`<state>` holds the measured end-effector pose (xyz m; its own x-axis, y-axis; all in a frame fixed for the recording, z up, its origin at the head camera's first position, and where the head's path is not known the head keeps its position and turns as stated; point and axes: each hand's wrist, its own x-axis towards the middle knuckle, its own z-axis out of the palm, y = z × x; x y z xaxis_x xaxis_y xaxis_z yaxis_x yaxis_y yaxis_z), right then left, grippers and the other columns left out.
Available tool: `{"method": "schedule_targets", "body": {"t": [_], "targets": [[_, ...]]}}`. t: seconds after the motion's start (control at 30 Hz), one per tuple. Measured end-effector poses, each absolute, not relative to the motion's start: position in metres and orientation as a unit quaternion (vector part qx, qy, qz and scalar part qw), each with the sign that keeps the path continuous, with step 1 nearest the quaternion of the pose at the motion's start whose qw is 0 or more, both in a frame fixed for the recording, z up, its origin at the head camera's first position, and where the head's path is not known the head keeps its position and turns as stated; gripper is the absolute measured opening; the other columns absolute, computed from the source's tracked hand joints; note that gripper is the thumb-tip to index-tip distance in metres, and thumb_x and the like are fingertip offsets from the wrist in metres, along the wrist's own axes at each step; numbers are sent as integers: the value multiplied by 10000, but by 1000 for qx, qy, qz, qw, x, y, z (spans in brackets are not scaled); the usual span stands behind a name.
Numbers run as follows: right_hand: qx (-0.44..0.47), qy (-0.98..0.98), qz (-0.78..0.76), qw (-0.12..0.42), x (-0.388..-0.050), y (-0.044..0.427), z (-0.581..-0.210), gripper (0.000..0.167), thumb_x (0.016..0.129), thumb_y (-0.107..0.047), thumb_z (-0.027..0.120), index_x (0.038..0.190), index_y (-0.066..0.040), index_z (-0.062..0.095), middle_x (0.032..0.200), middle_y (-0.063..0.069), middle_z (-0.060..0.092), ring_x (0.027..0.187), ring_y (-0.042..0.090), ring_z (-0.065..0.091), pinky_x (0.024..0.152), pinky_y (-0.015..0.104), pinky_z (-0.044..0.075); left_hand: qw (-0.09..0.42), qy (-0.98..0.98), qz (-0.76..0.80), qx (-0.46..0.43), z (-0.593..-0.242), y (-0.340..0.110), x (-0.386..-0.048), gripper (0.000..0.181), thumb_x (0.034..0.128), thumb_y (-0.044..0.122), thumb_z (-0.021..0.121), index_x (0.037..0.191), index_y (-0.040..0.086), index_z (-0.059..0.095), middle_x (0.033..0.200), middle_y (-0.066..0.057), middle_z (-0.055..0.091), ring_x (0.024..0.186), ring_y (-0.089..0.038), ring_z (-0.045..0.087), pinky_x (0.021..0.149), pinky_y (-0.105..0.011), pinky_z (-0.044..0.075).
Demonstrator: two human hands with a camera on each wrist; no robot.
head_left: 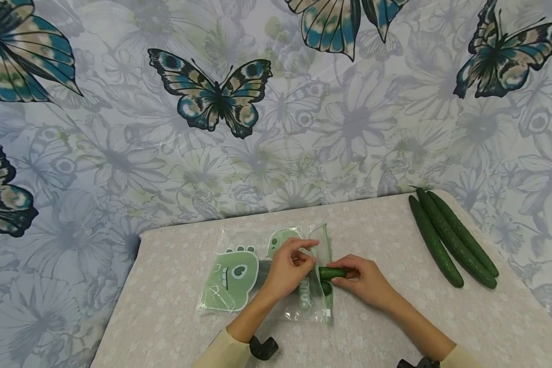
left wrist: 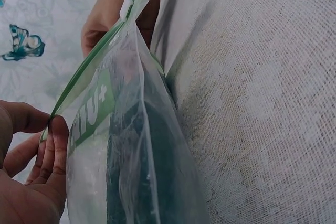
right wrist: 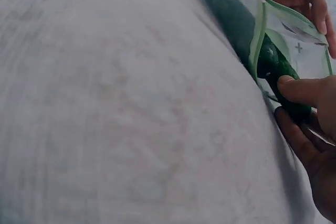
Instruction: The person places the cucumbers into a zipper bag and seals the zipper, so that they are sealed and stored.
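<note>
A clear zip bag (head_left: 276,306) with green cartoon prints lies flat on the table, its green-edged mouth facing right. My left hand (head_left: 289,268) pinches the upper edge of that mouth between thumb and fingers, lifting it, as the left wrist view (left wrist: 37,166) also shows. With the right hand (head_left: 365,283) I grip the end of a cucumber (head_left: 332,273) that lies partly inside the bag. In the right wrist view, thumb and fingers are around this cucumber (right wrist: 286,72). Beside it, a second cucumber (right wrist: 231,17) is inside the bag; its far end is hidden in the head view.
Three cucumbers (head_left: 451,240) lie side by side at the table's right back. The table (head_left: 165,286) has a pale patterned cloth. Behind it hangs a butterfly-print fabric (head_left: 349,128). A white slider (left wrist: 126,8) sits at one end of the bag's zip.
</note>
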<state>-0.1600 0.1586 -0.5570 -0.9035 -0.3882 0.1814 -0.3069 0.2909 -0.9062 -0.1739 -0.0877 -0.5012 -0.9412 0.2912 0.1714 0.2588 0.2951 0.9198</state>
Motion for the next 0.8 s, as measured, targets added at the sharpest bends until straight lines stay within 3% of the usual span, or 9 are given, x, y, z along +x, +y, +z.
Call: {"method": "schedule_targets", "body": {"t": [0.13,0.27,0.53,0.8], "targets": [[-229,830,-508,8,-158,163,-552,398,947,-113,822,1335,-96,733,1215,96,755,1027,142,759,866,277,652,12,805,568,173,-501,-87,-174,387,967,48,741,1321,204,769,1207,-166,668,891,-57,726,798,-203,609],[-210,837,-505,11,-157,167,-548,346,943,-54,802,1278,-96,730,1192,85,769,1030,148,756,889,279,648,14,805,567,177,-500,-86,-174,388,966,44,739,1332,169,765,1209,-169,664,887,-54,729,793,-204,612],[-214,811,-545,-10,-160,165,-553,233,950,-157,827,1178,-183,788,1141,29,808,947,102,785,850,253,641,16,806,564,180,-500,-86,-175,387,973,48,730,1355,107,748,1223,-187,663,883,-44,723,794,-197,606],[-177,733,-656,35,-163,150,-560,208,967,-105,795,1169,-59,781,1215,209,781,1015,109,802,878,245,636,17,799,572,184,-499,-85,-174,384,970,35,727,1351,85,744,1237,-194,661,891,-52,727,797,-196,612]]}}
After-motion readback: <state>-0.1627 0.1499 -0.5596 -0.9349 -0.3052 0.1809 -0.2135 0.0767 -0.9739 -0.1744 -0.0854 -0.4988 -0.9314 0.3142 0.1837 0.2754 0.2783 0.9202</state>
